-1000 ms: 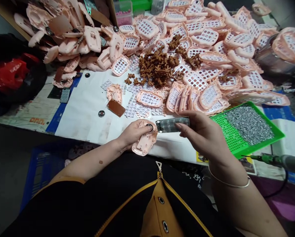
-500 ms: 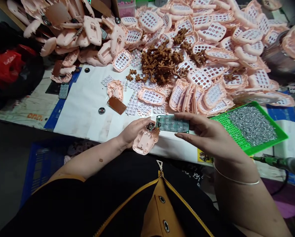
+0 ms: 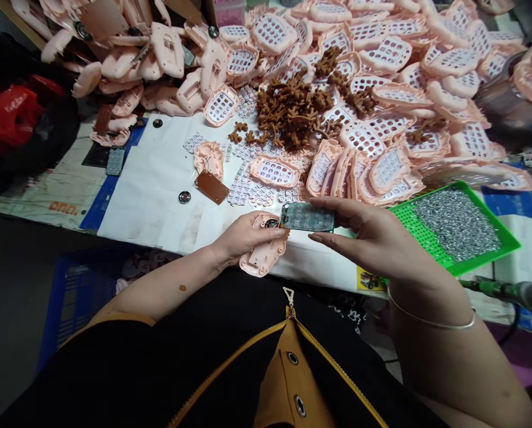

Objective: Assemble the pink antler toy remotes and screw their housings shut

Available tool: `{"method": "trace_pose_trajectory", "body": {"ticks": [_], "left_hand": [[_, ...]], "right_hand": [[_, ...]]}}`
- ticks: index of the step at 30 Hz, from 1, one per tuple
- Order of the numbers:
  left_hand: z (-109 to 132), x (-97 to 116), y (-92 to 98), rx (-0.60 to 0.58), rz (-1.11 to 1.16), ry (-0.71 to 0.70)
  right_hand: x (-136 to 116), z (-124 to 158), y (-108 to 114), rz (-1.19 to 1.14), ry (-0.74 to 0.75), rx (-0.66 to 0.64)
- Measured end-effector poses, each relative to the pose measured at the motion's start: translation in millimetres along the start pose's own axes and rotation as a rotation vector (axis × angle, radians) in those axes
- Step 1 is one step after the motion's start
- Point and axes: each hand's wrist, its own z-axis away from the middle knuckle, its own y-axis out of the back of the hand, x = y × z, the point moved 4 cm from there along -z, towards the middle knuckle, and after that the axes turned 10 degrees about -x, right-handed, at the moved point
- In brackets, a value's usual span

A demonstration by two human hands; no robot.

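My left hand [image 3: 243, 236] grips a pink plastic shell half [image 3: 262, 259], its hollow inside facing up, with the thumb lying across it. A small round speaker [image 3: 271, 223] sits at the shell's upper end, partly behind the thumb. Between the thumb and fingers of my right hand [image 3: 359, 232] is a green circuit board [image 3: 308, 218], held level by its right end. The board's left end meets the shell's upper right edge, close to my left thumb. Past my hands lie another pink shell [image 3: 208, 159] with a brown board [image 3: 212, 188] and a loose speaker [image 3: 184, 197].
Pink front covers [image 3: 364, 139] with button holes are heaped across the back. Brown rubbery pieces [image 3: 292, 110] lie in a pile among them. A green tray [image 3: 506, 244] of small screws stands at right, near a screwdriver-like tool [image 3: 497, 287]. Button sheets [image 3: 261, 194] lie in the middle.
My left thumb has moved down across the shell and now covers part of the speaker area. The circuit board in my right hand has shifted slightly left and tilted.
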Motion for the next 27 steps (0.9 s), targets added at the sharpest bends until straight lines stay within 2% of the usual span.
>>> {"method": "trace_pose_trajectory", "body": {"ticks": [4,7,11,15,18,21,24,27], "left_hand": [[0,-1,0.7,0.019,0.021,0.011],[1,-3,3.3,0.084,0.054,0.007],[1,-4,4.4,0.124,0.115,-0.007],[1,-2,1.5,0.125,0.129,-0.024],[2,0,-0.3,0.119,0.143,-0.03],[1,0,1.3,0.128,0.177,-0.071],[-1,1,4.9,0.164,0.178,-0.133],[-1,2,6.2,0.201,0.169,-0.175]], "right_hand": [[-9,0,3,0.149,0.115,-0.038],[-15,2,4,0.273,0.216,-0.064],[-22,2,8,0.272,0.311,0.024],[-27,-4,13,0.252,0.339,0.092],[-26,-7,14,0.296,0.329,0.208],[-21,-3,0,0.254,0.331,0.276],[-16,10,-29,0.258,0.372,0.322],[-13,24,-59,0.373,0.468,0.345]]}}
